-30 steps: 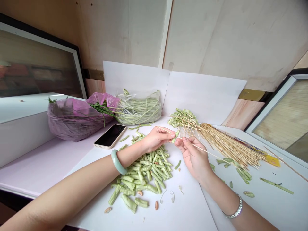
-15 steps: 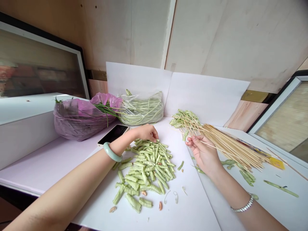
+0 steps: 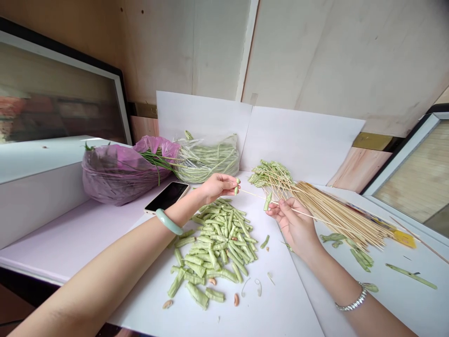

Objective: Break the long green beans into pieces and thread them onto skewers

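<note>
My left hand pinches a short green bean piece at the tip of a thin bamboo skewer. Whether the tip has pierced that piece I cannot tell. Closed round the skewer's middle is my right hand. Another bean piece sits crosswise on the skewer, just ahead of my right fingers. Below my left hand lies a heap of cut bean pieces on the white table.
Finished bean skewers lie at the back, beside a bundle of bare bamboo skewers. A phone, a purple bag of greens and a clear bag of long beans stand back left. Bean scraps lie on the right.
My left hand has risen from the heap with a bean piece and moved right to the skewer's tip. My right hand keeps hold of the skewer, shifted only slightly.
</note>
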`<state>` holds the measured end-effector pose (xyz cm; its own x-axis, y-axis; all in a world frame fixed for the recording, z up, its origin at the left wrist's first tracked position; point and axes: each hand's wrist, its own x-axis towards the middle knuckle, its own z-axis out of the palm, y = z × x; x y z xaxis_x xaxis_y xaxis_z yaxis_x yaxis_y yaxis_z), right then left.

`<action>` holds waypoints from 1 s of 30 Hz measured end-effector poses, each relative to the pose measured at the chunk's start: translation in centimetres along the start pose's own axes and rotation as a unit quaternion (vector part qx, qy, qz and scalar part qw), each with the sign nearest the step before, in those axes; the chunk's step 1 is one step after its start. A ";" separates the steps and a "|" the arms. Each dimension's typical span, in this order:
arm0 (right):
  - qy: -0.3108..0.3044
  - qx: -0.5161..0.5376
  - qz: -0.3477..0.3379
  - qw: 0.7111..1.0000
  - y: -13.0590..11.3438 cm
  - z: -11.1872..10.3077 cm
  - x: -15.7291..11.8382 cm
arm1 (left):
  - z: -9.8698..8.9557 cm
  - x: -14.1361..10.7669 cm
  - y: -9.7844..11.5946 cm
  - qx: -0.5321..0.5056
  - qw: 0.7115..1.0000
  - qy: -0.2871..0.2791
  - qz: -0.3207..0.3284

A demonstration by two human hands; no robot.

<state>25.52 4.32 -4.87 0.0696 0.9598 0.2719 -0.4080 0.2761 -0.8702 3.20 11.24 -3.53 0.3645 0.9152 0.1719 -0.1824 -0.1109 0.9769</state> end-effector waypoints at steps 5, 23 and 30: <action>-0.003 -0.002 -0.007 1.000 0.0 0.0 -0.1 | 0.5 -0.2 0.0 -0.046 0.999 -0.014 -0.023; -0.007 0.000 -0.005 1.000 0.0 -0.2 0.0 | 0.2 -0.4 0.2 -0.059 0.998 -0.003 -0.027; 0.006 0.018 0.009 1.000 0.2 -0.3 0.0 | 0.4 -0.3 0.1 -0.074 0.997 -0.022 -0.025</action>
<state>25.68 4.40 -5.12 0.0736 0.9652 0.2510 -0.4420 0.2572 -0.8593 3.38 10.79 -3.41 0.4163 0.8996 0.1322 -0.2950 -0.0038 0.9555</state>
